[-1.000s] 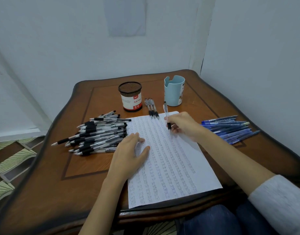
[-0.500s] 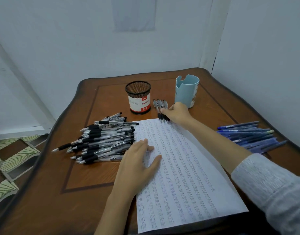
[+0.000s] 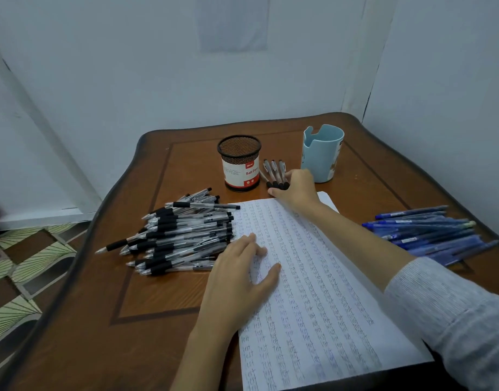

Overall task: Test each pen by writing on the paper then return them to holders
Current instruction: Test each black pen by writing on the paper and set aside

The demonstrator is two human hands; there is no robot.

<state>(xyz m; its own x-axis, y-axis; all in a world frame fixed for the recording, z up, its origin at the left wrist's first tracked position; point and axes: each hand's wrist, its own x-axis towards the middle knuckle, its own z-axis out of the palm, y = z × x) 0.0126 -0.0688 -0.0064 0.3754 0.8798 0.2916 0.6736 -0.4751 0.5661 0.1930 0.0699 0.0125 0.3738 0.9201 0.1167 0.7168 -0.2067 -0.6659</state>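
Note:
The white paper [image 3: 313, 292], covered in rows of written test words, lies on the wooden table [image 3: 146, 348]. My left hand [image 3: 242, 275] presses flat on the paper's left edge. My right hand [image 3: 297, 187] reaches past the paper's far edge. Its thumb and fingertips touch the black grip ends of three black pens [image 3: 275, 172] lying side by side on the table. These pens lie between the black mesh holder [image 3: 239, 165] and the light blue holder [image 3: 323, 156]. No pens show above either holder's rim.
A large pile of black-grip pens [image 3: 180, 235] lies left of the paper. A pile of blue pens [image 3: 428, 232] lies at the right, near the table's edge. White walls close in behind and to the right. Patterned floor shows at the left.
My right hand carried the black pen from the paper to the two pens between the holders; three now lie there in a row. My left hand stayed on the paper.

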